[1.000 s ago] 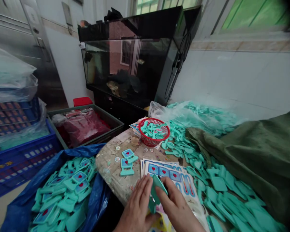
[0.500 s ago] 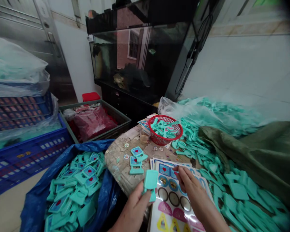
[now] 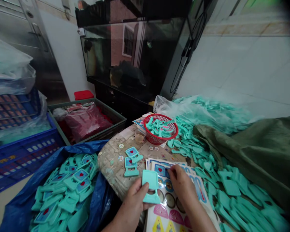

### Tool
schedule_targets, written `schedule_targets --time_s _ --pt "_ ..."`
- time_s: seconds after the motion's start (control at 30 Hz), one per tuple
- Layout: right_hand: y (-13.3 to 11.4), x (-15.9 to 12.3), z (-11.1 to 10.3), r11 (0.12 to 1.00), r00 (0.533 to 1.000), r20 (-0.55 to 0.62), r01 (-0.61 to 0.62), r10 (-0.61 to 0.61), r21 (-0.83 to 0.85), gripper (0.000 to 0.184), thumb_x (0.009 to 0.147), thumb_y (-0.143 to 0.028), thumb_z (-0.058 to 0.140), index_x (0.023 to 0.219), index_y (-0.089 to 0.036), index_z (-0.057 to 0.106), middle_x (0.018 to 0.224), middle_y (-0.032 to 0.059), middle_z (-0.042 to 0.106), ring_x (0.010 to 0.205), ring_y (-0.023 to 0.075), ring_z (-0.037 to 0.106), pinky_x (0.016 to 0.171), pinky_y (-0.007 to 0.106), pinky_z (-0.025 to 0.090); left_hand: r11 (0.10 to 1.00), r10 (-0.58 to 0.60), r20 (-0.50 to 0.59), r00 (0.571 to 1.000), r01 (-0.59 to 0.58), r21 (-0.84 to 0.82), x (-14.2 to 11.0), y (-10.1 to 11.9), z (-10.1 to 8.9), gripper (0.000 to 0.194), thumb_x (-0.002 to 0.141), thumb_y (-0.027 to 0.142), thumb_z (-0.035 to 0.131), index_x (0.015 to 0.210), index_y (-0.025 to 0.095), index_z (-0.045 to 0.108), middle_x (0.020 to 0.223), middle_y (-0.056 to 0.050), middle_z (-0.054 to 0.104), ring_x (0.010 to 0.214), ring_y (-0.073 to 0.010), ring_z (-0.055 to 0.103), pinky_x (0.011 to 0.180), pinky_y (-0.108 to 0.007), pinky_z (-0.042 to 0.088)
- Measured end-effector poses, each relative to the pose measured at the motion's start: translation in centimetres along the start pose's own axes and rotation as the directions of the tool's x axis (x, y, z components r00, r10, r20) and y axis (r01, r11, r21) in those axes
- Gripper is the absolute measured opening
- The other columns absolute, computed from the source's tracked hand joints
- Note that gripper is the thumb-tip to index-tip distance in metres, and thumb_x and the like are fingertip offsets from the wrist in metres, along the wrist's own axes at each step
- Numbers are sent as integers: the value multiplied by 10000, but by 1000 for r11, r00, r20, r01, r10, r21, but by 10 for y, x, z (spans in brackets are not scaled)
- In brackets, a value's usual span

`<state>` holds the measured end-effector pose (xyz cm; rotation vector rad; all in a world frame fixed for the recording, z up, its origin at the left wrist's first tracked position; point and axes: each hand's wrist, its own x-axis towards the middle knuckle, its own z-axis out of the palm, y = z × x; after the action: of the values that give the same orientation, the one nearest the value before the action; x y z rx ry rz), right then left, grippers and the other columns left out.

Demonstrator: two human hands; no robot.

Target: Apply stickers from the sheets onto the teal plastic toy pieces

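While the left hand (image 3: 135, 195) keeps its thumb and fingers closed on a teal plastic piece (image 3: 150, 180), bare square panel facing up, the right hand (image 3: 181, 181) is busy over the sticker sheets (image 3: 169, 199)! Its fingers curl down at the top row, just beside a red-heart sticker (image 3: 160, 169); whether they pinch anything, I cannot tell. The teal piece is low in the middle of the view, overlapping the sheets' left edge.

Now to the containers: a red basket (image 3: 155, 139) stands farther back on the tabletop (image 3: 109, 151), full of teal parts, a small clear cup (image 3: 139, 138) beside it. Down on the left, a blue bag (image 3: 101, 188) gapes wide, heaped with teal pieces, several showing hearts. Behind it, a grey crate (image 3: 116, 127) carries a pink plastic bundle (image 3: 87, 121), next to a blue crate (image 3: 26, 169).

Two heart-stickered pieces (image 3: 131, 165) lie overlapping near the left hand. Right side, loose teal parts (image 3: 228, 188) crowd up to the sheets, green cloth (image 3: 261, 141) draped behind. The right forearm hides part of the sheets.
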<state>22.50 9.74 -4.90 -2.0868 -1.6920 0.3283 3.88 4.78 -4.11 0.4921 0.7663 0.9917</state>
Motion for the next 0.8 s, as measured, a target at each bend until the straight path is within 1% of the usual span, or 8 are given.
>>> schedule_targets --time_s 0.13,0.27,0.57,0.63,0.73,0.8 --pt "-6 -6 -3 996 1000 11 13 -12 -92 168 858 -291 365 782 -232 503 815 45 629 714 207 586 596 283 355 997 -41 7 999 40 64 7 -6 -1 326 798 320 587 1072 145 569 1019 -104 674 917 -240 642 822 -418 512" --pt "-9 -11 -5 991 999 32 21 -17 -135 172 877 -276 343 814 -228 496 846 57 637 737 214 602 587 282 345 994 -57 -7 998 57 88 12 -9 -3 290 803 316 572 1038 146 577 996 -99 674 918 -234 637 814 -417 516" --pt "-4 -16 -6 994 991 129 32 -19 -101 143 869 -296 388 766 -249 475 725 -1 634 641 176 595 539 259 325 989 -73 -33 997 76 127 17 -12 -5 299 771 346 594 993 147 585 942 -94 671 846 -221 636 773 -418 524" --pt "-4 -16 -6 996 992 122 21 -10 -91 147 873 -306 384 773 -250 476 729 1 635 661 181 596 547 261 325 988 -72 -34 997 76 136 17 -13 -6 309 766 354 602 1000 152 592 933 -87 669 853 -217 628 765 -405 525" --pt "-5 -15 -5 996 996 84 -4 11 -92 158 880 -303 359 783 -246 469 796 32 638 735 204 594 570 273 322 986 -66 -33 997 70 148 16 -12 -6 326 774 359 597 1027 154 592 924 -83 669 873 -213 619 775 -388 520" --pt "-5 -16 -4 996 997 72 -11 18 -87 150 875 -290 358 780 -243 465 822 46 633 743 210 586 571 280 315 986 -64 -25 998 67 152 15 -12 -6 330 784 360 588 1045 157 589 930 -83 668 878 -210 615 782 -387 517"
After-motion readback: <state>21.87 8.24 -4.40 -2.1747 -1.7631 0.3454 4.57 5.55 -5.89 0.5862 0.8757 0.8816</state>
